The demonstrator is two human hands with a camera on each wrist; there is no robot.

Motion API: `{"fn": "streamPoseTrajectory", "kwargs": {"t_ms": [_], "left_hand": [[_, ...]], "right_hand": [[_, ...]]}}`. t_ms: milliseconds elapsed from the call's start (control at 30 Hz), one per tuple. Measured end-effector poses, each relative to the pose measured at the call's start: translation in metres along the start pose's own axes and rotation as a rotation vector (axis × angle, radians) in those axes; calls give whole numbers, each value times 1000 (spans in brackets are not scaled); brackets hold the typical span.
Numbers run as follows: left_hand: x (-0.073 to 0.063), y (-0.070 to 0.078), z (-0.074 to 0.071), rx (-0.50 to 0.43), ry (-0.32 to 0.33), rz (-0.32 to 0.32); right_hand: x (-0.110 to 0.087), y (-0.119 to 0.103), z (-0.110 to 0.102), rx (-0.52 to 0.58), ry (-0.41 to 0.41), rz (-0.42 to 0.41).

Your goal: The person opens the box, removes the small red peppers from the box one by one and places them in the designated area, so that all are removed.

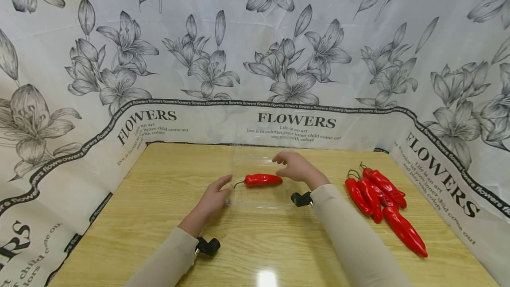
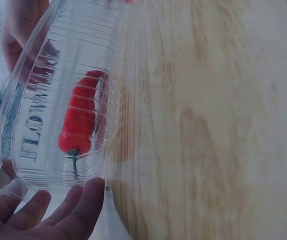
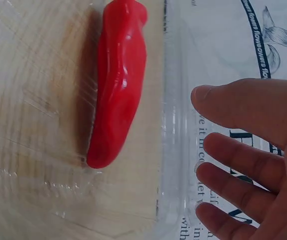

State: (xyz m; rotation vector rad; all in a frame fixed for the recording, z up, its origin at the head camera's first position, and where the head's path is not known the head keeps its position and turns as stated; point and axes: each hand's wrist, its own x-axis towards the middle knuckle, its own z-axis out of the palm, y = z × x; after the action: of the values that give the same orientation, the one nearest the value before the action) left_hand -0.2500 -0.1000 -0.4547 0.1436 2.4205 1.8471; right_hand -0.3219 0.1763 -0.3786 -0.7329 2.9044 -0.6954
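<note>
A clear plastic box (image 1: pixel 259 205) rests on the table with one red chili pepper (image 1: pixel 263 180) lying inside it. The pepper's green stem points left. My left hand (image 1: pixel 213 197) is at the box's left end; in the left wrist view its fingertips (image 2: pixel 91 197) touch the end wall, and part of one digit shows through the plastic. Above the box's right side is my right hand (image 1: pixel 298 168), thumb and fingers spread with nothing between them. The right wrist view shows its fingers (image 3: pixel 233 175) near the box's rim (image 3: pixel 176 150), just off the pepper's tip side.
Several red chili peppers (image 1: pixel 374 194) lie heaped at the right of the wooden table (image 1: pixel 159 180), one of them (image 1: pixel 404 231) angled toward the front. A flower-printed cloth (image 1: pixel 207 123) surrounds the table's back and sides.
</note>
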Motion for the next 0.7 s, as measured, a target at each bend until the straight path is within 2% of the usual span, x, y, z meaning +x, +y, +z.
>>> {"fn": "streamPoseTrajectory", "kwargs": {"t_ms": [167,400,700], "left_hand": [[1,-1,0,2,-5,5],[0,-1,2,-38,-14,-4],[0,-2,1,-1,1,10]], "right_hand": [[6,-6,8,-2,-50,11],[12,-12,20,16,-74,31],[19,-16,29,7,-119,35]]}}
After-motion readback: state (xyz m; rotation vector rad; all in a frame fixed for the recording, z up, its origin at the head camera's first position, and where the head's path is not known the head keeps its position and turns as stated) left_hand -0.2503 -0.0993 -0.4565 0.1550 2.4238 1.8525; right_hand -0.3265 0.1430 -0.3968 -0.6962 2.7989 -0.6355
